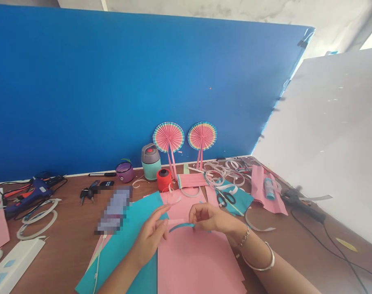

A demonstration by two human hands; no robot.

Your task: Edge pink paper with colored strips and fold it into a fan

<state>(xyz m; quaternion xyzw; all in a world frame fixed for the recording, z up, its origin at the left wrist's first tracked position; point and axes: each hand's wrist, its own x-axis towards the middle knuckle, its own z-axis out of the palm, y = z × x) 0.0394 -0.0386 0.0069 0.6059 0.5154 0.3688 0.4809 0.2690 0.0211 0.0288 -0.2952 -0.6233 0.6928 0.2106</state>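
Over a stack of pink paper (198,261), my right hand (208,218) pinches a narrow curved blue strip (181,225) between thumb and fingers. The strip's free end points toward my left hand (155,230), whose fingers are bent and apart beside it, with nothing seen between them. Large teal sheets (133,249) lie under and left of my left hand. Beyond my hands are black-handled scissors (226,199) and a pleated pink paper piece (192,180).
Two round pleated fans (168,137) lean on the blue board. A teal jar (151,163) and a red container (164,179) stand behind. Left are a glue gun (38,191) and power strip (18,267); right, curled strips, a glue bottle (269,188) and a black cable.
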